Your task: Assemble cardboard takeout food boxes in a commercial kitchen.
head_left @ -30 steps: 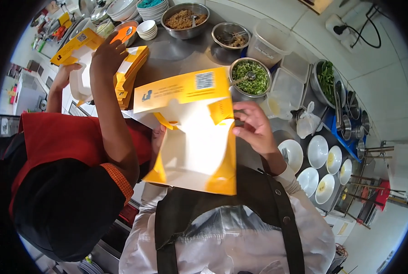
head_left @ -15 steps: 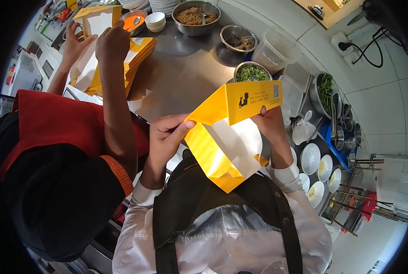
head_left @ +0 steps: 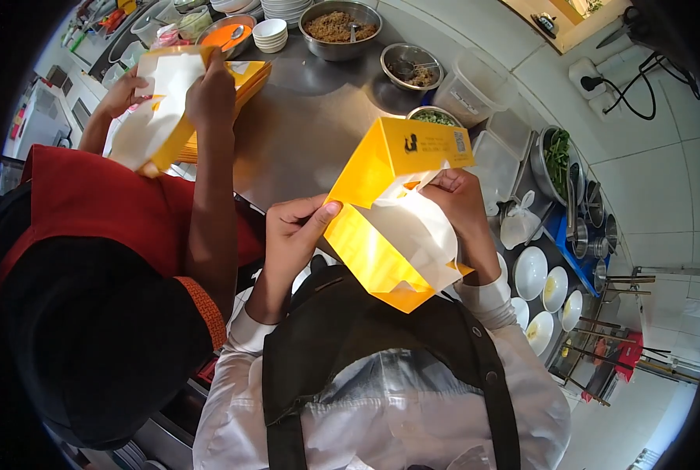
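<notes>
- Centrally, one yellow-and-white paper bag (head_left: 397,215) is held up above the steel counter (head_left: 311,133), in front of the wearer's chest, between two bare hands.
- One left hand (head_left: 291,235) is seen with fingers curled and thumb stretched out, the thumb tip pressed against the bag's left yellow edge.
- One right hand (head_left: 460,204) is closed around the bag's upper right side, fingers tucked behind the white panel.
- One black apron over a white long-sleeved shirt is worn by the person looking down.
- One second person (head_left: 91,258), in a red top, is seen at the left; that person's two hands grip another yellow-and-white bag (head_left: 158,110), held above one stack of flat yellow bags (head_left: 240,82) lying on the counter.
- Four metal bowls can be counted along the counter's far edge: one with orange sauce (head_left: 228,35), one large bowl of brown filling (head_left: 340,27), one smaller bowl (head_left: 411,66), and one bowl of chopped greens (head_left: 436,117) partly hidden behind the held bag.
- Two clear plastic tubs (head_left: 483,94) stand just right of the bowls.
- One pan of leafy greens (head_left: 554,160) sits further right.
- At least five small white dishes (head_left: 530,270) are laid out at lower right.
</notes>
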{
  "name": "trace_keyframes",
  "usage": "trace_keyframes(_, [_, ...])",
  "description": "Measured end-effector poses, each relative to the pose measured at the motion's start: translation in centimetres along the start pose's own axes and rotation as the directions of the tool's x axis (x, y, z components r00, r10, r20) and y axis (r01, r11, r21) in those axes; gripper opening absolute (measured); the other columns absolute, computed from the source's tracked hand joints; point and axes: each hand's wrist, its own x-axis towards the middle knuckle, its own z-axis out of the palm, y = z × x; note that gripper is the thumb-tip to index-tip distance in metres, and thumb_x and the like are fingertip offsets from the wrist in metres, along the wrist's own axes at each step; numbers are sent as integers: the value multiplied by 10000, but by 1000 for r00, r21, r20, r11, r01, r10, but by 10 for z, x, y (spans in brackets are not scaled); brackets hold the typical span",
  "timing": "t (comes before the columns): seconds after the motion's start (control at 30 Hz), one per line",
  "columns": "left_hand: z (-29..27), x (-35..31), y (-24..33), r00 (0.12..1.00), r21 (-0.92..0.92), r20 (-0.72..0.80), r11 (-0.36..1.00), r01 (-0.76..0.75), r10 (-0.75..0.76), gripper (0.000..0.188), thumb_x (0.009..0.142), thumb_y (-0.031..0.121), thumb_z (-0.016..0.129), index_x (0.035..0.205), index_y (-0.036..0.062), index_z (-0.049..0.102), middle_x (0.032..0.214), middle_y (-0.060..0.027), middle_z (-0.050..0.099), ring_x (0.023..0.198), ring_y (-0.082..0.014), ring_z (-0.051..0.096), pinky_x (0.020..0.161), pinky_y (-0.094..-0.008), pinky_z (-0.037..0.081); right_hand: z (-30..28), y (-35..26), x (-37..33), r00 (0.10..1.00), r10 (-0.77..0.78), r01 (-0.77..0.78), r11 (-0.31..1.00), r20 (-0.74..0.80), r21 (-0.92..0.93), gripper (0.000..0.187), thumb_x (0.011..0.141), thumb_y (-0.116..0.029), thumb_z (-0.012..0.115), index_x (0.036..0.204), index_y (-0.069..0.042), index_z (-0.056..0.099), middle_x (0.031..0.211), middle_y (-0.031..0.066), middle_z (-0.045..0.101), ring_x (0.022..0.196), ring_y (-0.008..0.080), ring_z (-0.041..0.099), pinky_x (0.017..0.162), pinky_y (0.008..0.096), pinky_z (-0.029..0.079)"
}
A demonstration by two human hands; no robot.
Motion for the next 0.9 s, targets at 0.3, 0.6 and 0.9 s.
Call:
trace_keyframes(0.3, [-10, -2, -22, 995, -118, -44, 990, 80, -85, 227, 845, 136, 577, 934, -68, 623, 799, -74, 643, 684, -80, 573, 642, -189, 445, -11, 16, -5, 966, 180, -217, 954, 183, 208, 112, 713, -27, 615, 817, 14, 610, 743, 55, 619, 645, 68, 569, 582, 187, 457])
trace_keyframes(0.6, [-38, -17, -51, 980, -316, 39, 928, 199, -197, 249, 851, 179, 566, 900, -61, 616, 815, -74, 634, 682, -98, 587, 646, -206, 460, -18, 28, -29, 784, 151, -364, 898, 602, 249, 311, 805, -43, 514, 1102, 51, 530, 1012, 103, 594, 845, 118, 581, 734, 232, 465])
trace_keyframes(0.9, [-37, -32, -63, 982, -334, 119, 926, 176, -144, 280, 836, 219, 592, 863, -58, 622, 763, -61, 633, 629, -76, 569, 606, -186, 442, -8, 40, -44, 877, 85, -240, 930, 473, 279, 202, 737, 68, 575, 934, 44, 615, 694, 118, 606, 540, 150, 556, 485, 250, 450])
